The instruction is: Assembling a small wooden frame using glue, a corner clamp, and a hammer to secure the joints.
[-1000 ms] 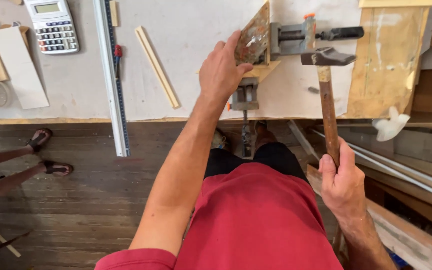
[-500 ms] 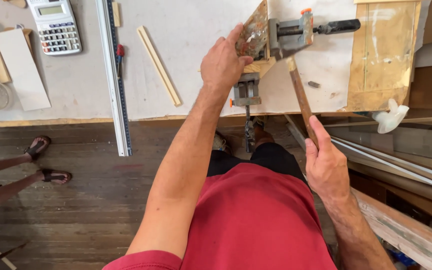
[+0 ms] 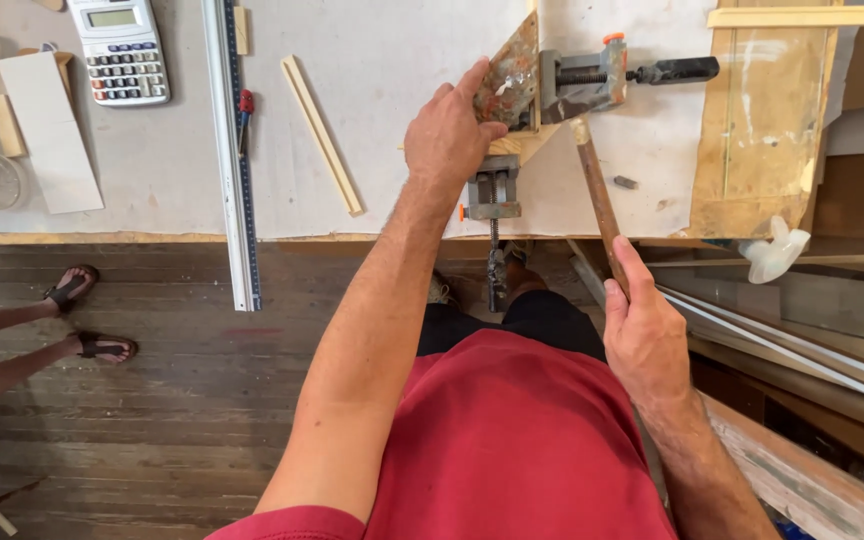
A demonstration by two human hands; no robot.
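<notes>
Dark worn plank floor (image 3: 152, 420); pale workbench top (image 3: 392, 60) with wooden front edge; bright even light

A counter (image 3: 152, 190) is spread across the upper part of the frame, with the floor (image 3: 152, 400) below it. A calculator (image 3: 119, 50) is placed at the upper left, and a long ruler (image 3: 232, 160) is laid just right of it, overhanging the counter's edge. A thin strip (image 3: 322, 135) is set right of the ruler. At upper centre a mottled board (image 3: 507, 75) is clamped, a clamp (image 3: 612, 75) being fixed to its right and a second clamp (image 3: 493, 195) below it. A plywood panel (image 3: 762, 130) is found at the upper right.
</notes>
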